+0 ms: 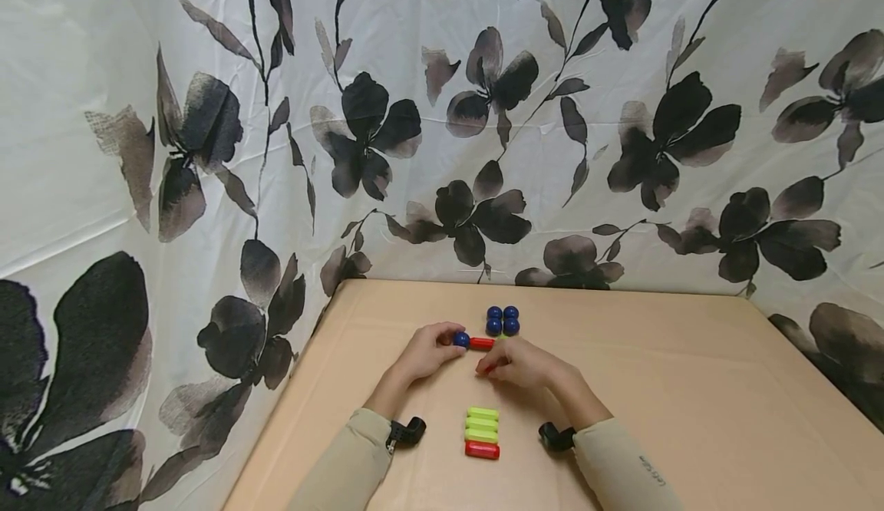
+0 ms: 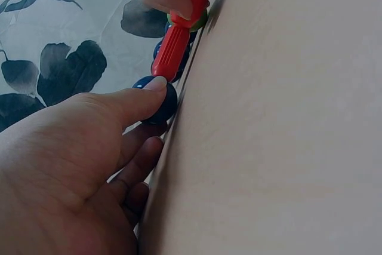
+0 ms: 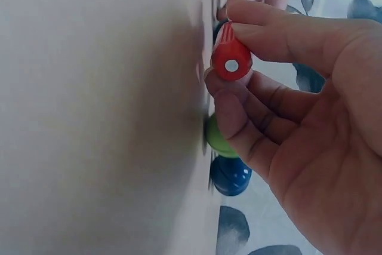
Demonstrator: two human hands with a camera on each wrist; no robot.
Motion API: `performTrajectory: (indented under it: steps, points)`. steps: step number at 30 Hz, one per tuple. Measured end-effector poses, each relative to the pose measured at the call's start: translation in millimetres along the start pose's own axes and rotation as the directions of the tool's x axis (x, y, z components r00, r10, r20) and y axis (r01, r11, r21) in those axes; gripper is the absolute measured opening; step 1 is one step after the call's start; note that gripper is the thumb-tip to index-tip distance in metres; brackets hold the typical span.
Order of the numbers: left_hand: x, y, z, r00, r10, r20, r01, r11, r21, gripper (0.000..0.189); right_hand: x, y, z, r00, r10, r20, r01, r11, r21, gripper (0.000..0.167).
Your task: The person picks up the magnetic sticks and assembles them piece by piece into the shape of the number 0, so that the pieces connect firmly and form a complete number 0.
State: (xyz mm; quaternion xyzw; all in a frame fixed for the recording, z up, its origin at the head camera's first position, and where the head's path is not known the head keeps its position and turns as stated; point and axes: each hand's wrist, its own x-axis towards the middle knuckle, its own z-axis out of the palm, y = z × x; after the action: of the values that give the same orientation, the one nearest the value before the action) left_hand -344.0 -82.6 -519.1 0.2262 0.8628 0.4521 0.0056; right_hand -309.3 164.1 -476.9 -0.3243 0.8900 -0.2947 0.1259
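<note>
My left hand (image 1: pixel 431 351) pinches a dark blue ball (image 1: pixel 461 339) between thumb and fingers, low over the table. A red ribbed rod (image 1: pixel 481 343) extends rightward from that ball, touching it. In the left wrist view, the thumb lies on the ball (image 2: pixel 161 104) beside the end of the rod (image 2: pixel 171 55). My right hand (image 1: pixel 522 363) pinches a second red rod (image 3: pixel 233 58), whose pale round end faces the right wrist camera. Behind the right hand, a green piece (image 3: pixel 221 137) shows partly, with a blue ball (image 3: pixel 231 175) beside it.
Several blue balls (image 1: pixel 502 321) sit in a cluster beyond the hands. Nearer the person, several yellow-green rods (image 1: pixel 482 425) lie side by side with a red rod (image 1: pixel 482 450). A floral cloth (image 1: pixel 476 112) hangs behind the tan table (image 1: pixel 656 388).
</note>
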Motion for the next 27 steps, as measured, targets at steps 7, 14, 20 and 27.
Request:
performTrajectory:
  steps: [7,14,20,27]
  points:
    - [0.5,-0.4,1.3,1.000,-0.004,-0.001,0.004,1.000,-0.003,0.040,-5.6,2,-11,0.998,0.039,-0.042,-0.039,0.999,0.013,0.024]
    - [-0.2,0.4,1.5,1.000,-0.001,-0.001,0.001,1.000,-0.006,0.040,-12.5,4,-22,0.992,0.093,-0.083,-0.087,0.994,0.074,0.022]
    - [-0.6,0.5,1.2,1.000,-0.003,-0.002,0.003,1.000,-0.011,0.040,-16.2,7,-31,0.991,0.085,-0.105,-0.076,0.993,0.089,0.024]
    - [-0.4,0.2,0.9,1.000,-0.003,0.002,0.003,1.000,-0.012,0.040,-18.6,13,-33,0.990,0.112,-0.085,-0.100,0.986,0.134,0.026]
